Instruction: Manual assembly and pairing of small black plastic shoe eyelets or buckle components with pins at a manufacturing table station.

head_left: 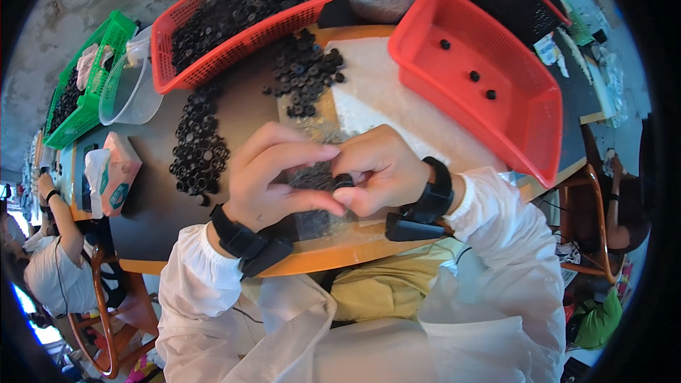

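Observation:
My right hand [376, 170] pinches a small black round cap [343, 181] between thumb and bent fingers, above the near table edge. My left hand [273, 170] curves in a C beside it, with thumb and fingers apart and nothing visible between them. Its thumb tip reaches to the right thumb. Under both hands lies a heap of tiny greyish pieces [316, 179], partly hidden and too small to name. Beyond the hands is a pile of black discs with centre holes [305, 67]. A pile of black ring-shaped caps [198, 142] lies left of my left hand.
A red basket [245, 52] full of black parts stands at the far left; another red basket [479, 117] at right holds three black pieces. Around them are a clear bowl [362, 3], a green basket [78, 124], a clear tub [145, 103] and a tissue pack [122, 174]. Other people sit at both sides.

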Action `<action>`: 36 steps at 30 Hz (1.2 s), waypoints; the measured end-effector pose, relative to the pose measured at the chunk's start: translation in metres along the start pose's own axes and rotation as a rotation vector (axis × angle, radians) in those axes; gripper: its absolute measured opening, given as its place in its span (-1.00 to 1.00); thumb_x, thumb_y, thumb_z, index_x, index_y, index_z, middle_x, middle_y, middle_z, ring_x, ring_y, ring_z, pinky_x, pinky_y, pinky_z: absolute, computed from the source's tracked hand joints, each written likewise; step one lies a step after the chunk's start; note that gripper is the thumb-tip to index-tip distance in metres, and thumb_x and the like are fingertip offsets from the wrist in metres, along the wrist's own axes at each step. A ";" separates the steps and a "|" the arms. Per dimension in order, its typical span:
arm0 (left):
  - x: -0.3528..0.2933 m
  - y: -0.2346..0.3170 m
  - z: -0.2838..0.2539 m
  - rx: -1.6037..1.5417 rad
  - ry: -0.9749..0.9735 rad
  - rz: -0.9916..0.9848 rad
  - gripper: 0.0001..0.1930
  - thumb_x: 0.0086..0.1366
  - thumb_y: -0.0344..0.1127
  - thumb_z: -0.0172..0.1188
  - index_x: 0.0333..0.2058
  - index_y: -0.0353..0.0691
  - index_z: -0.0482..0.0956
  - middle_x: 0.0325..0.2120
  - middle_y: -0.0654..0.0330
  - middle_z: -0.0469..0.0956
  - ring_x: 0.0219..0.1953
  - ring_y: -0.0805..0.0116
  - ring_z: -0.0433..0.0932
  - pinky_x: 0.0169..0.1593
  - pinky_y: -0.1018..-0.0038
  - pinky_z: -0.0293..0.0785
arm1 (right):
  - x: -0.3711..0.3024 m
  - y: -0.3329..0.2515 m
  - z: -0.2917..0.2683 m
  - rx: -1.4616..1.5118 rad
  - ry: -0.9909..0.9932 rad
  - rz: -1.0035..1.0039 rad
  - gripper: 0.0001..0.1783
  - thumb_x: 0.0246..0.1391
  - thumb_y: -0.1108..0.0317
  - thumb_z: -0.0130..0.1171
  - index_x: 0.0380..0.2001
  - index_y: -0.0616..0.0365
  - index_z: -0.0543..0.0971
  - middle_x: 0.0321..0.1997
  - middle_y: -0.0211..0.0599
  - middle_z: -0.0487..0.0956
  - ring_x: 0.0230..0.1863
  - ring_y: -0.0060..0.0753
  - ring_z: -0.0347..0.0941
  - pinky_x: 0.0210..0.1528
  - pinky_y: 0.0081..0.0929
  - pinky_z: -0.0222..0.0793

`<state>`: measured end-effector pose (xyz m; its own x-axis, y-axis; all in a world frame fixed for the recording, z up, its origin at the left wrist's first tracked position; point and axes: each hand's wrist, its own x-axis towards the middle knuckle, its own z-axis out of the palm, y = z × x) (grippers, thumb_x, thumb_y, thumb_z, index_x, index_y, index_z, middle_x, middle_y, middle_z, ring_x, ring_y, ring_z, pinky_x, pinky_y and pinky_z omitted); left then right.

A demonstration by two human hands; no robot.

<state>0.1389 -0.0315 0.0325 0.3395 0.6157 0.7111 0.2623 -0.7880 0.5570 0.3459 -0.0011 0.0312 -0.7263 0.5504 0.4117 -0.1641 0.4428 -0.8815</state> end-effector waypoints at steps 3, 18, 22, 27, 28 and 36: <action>-0.002 0.000 -0.003 0.029 0.007 0.045 -0.36 -0.26 0.02 0.52 -0.18 -0.22 0.64 -0.42 0.22 0.51 -0.47 0.42 0.48 -0.43 0.56 0.38 | 0.001 0.003 0.000 -0.018 0.025 0.003 -0.75 -0.05 0.34 0.29 -0.60 0.21 0.44 -0.67 -0.37 0.32 -0.66 -0.53 0.20 -0.60 -0.51 0.12; -0.039 0.110 0.039 -0.711 -1.375 -0.271 -0.71 0.43 -0.19 -0.13 -0.29 -0.30 0.44 -0.42 -0.11 0.51 -0.32 -0.16 0.49 -0.30 0.11 0.40 | -0.003 0.012 -0.008 -0.138 0.241 0.074 -0.79 0.07 0.28 0.22 -0.38 0.21 0.52 -0.63 -0.45 0.32 -0.59 -0.63 0.22 -0.52 -0.59 0.18; -0.051 0.106 0.045 -0.826 -1.401 -0.327 -0.72 0.44 -0.20 -0.16 -0.28 -0.33 0.37 -0.46 -0.19 0.46 -0.36 -0.22 0.44 -0.31 0.09 0.34 | -0.002 0.010 -0.016 -0.182 0.207 0.113 -0.77 0.05 0.27 0.23 -0.38 0.23 0.51 -0.62 -0.42 0.34 -0.59 -0.60 0.23 -0.52 -0.58 0.19; -0.061 0.100 0.053 -1.008 -1.511 -0.464 -0.72 0.45 -0.20 -0.14 -0.16 -0.36 0.35 -0.42 -0.10 0.47 -0.36 0.00 0.46 -0.24 0.24 0.37 | -0.001 0.003 -0.016 -0.214 0.203 0.104 -0.76 0.05 0.26 0.23 -0.43 0.23 0.50 -0.62 -0.42 0.35 -0.59 -0.60 0.24 -0.52 -0.57 0.19; -0.059 0.100 0.054 -1.054 -1.549 -0.547 -0.71 0.45 -0.20 -0.12 -0.13 -0.36 0.35 -0.39 -0.02 0.47 -0.34 0.11 0.46 -0.22 0.29 0.37 | -0.001 0.003 -0.017 -0.251 0.197 0.085 -0.77 0.05 0.27 0.23 -0.43 0.23 0.50 -0.62 -0.42 0.35 -0.59 -0.60 0.25 -0.52 -0.57 0.19; -0.079 0.109 0.043 -0.665 -1.263 -0.597 -0.79 0.31 -0.29 0.10 -0.18 -0.30 0.44 -0.39 0.03 0.56 -0.31 0.07 0.56 -0.24 0.27 0.43 | 0.001 -0.038 -0.013 -0.742 0.226 0.134 -0.75 -0.02 0.20 0.29 -0.51 0.13 0.51 -0.63 -0.39 0.41 -0.60 -0.44 0.36 -0.54 -0.49 0.25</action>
<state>0.1794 -0.1659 0.0186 0.9413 0.1568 -0.2988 0.3140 -0.0822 0.9459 0.3600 -0.0085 0.0685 -0.5416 0.7281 0.4201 0.4621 0.6753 -0.5748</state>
